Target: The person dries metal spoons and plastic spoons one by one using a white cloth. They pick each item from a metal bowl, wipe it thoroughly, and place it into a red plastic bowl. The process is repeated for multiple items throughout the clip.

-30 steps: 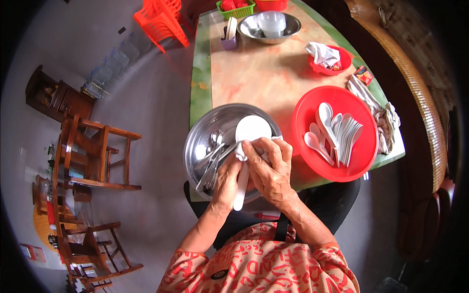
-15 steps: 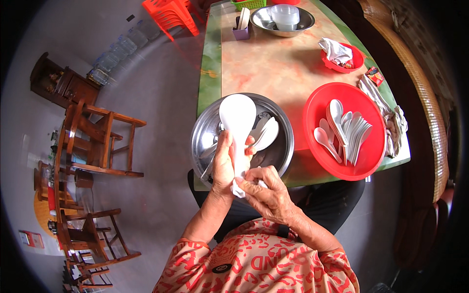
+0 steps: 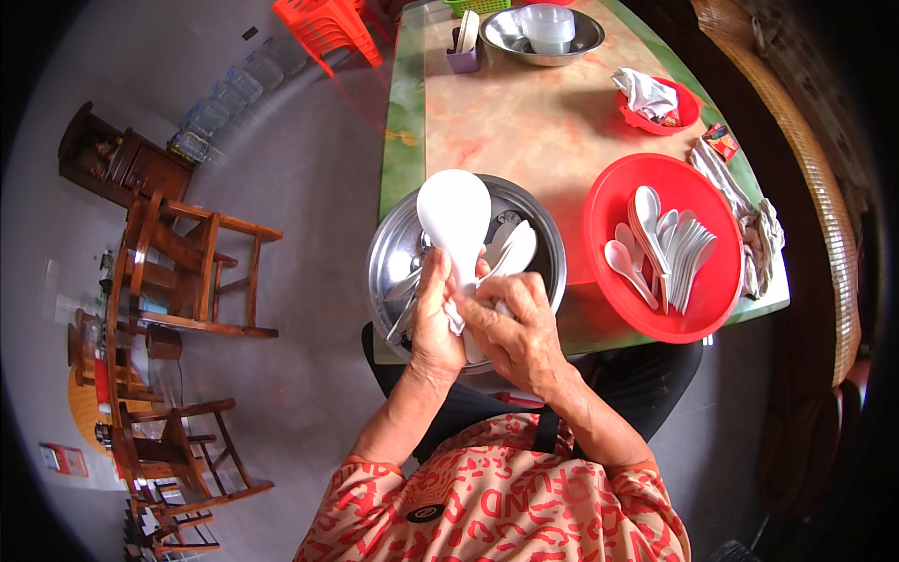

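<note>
A large white rice paddle [image 3: 455, 214] is held upright over the steel basin [image 3: 382, 217], its broad end away from me. My left hand [image 3: 437, 318] wraps round its handle. Against that handle my right hand [image 3: 513, 330] pinches a white cloth [image 3: 455, 317], most of which its fingers hide. Several white spoons [image 3: 510, 251] lie in the basin, partly behind the paddle and hands. To the right, a red basin [image 3: 613, 298] holds several white spoons [image 3: 688, 258] fanned side by side, with a bigger spoon [image 3: 646, 211] among them.
Farther back are a small red basket [image 3: 688, 108] with a white cloth, a purple holder [image 3: 463, 60], and a steel bowl [image 3: 585, 42] with clear plastic tubs. Crumpled cloths [image 3: 760, 234] lie along the table's right edge. Wooden chairs [image 3: 201, 272] stand at the left.
My right hand and the cloth have moved up the paddle's handle, away from me, baring the handle's near end. The paddle has shifted slightly away from me; my left hand still grips it.
</note>
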`<state>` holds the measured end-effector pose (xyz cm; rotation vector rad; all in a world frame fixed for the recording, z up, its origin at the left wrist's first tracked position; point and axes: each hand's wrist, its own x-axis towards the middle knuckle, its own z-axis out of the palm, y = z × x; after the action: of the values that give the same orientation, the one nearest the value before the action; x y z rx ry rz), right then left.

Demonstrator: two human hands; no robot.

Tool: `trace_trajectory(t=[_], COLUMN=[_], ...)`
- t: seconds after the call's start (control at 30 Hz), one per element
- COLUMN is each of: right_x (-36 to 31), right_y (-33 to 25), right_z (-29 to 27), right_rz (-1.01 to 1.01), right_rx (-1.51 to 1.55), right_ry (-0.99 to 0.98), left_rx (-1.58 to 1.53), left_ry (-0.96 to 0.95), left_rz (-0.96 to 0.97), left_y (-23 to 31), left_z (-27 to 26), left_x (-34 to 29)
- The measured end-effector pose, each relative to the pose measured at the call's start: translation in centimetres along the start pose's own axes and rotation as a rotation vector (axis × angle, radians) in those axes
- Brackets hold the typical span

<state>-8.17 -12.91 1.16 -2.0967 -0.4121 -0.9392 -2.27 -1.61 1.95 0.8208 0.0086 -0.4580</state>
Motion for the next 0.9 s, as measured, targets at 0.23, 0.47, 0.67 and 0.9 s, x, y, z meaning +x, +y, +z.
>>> trace_trajectory(t=[0.23,0.47,0.67,0.9], right_x=[-1.7,1.1,2.4,3.9], right_y=[-1.3,0.1,2.0,3.0], right_z=[-1.5,-0.2,0.4,0.8], right_rz=[0.027,0.025,0.095,0.191], right_rx=[0.248,0.121,0.026,-0.146], right_ry=[-0.027,0.126,0.198,0.363], left_rx=[-0.057,0.026,0.293,0.264], left_ry=[-0.047,-0.093,0.037,-0.043], left_rz=[-0.028,-0.209,-0.322,-0.38], left_y=[0.2,-1.3,-0.5,-0.7], left_z=[-1.1,-0.9,0.8,0.7], left_x=[0.5,-1.2,-2.2,-2.7])
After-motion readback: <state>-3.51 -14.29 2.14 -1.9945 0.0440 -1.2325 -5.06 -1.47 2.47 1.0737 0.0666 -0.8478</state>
